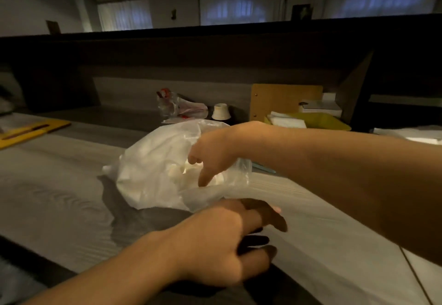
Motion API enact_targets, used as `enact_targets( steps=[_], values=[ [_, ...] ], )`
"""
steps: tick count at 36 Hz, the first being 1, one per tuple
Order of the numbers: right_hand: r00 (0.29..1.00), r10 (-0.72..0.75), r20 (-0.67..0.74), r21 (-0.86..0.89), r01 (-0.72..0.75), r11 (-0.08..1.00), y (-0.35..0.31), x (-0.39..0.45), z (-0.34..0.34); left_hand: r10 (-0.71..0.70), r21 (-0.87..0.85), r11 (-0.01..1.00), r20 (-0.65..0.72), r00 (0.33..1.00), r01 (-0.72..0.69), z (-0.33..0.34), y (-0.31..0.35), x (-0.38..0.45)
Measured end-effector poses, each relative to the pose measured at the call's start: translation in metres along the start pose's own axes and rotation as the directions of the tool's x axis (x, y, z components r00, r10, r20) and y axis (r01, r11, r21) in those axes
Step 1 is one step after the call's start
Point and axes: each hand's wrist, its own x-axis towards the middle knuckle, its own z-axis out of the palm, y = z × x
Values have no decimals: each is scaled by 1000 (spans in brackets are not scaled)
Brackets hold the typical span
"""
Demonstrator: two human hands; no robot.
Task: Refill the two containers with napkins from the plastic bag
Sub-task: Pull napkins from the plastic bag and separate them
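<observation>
On a grey wood-grain surface (pixel 59 185) in a dim room, a clear plastic bag (pixel 153 168) of white napkins (pixel 191 168) is seen lying at the centre. The bag's open mouth is entered by the right hand (pixel 210 154), fingers loosely curled, nothing visibly grasped; its near edge is touched by the relaxed left hand (pixel 222 237). A yellow container (pixel 320 120) behind already shows some napkins, so refilling is judged unfinished.

Napkins (pixel 191 168) in bag (pixel 153 168) on counter (pixel 59 192)
</observation>
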Motion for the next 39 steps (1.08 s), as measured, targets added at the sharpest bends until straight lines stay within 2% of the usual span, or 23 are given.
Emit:
enact_targets(
  steps=[4,9,13,16,19,23,27,33,39],
  values=[
    [989,89,118,-59,-82,995,-5,7,6,-34,-2,999,-95,995,34,-2,-25,-13],
    [969,144,201,0,-147,989,-11,2,7,-130,-94,989,-132,983,118,2,-43,-15],
    [965,185,186,159,-216,963,-4,3,1,-140,-176,977,-121,983,118,4,-43,-10],
    [975,205,89,258,-221,941,-3,8,-2,-134,-195,975,-142,981,105,7,-47,-8],
    [980,196,-7,212,-191,959,-6,15,-2,-147,-199,973,-164,975,113,9,-50,-7],
    [964,194,181,129,-218,967,-12,23,5,-204,-261,950,-110,973,170,8,-48,-10],
    [952,240,191,148,-270,952,-6,27,-1,-229,-244,948,-83,970,203,4,-45,-12],
    [944,200,261,61,-223,973,-4,47,-3,-270,-212,949,-155,950,235,4,-46,-8],
    [942,227,248,253,-289,923,4,51,2,-287,-206,947,-205,936,245,4,-50,-6]
  ],
)
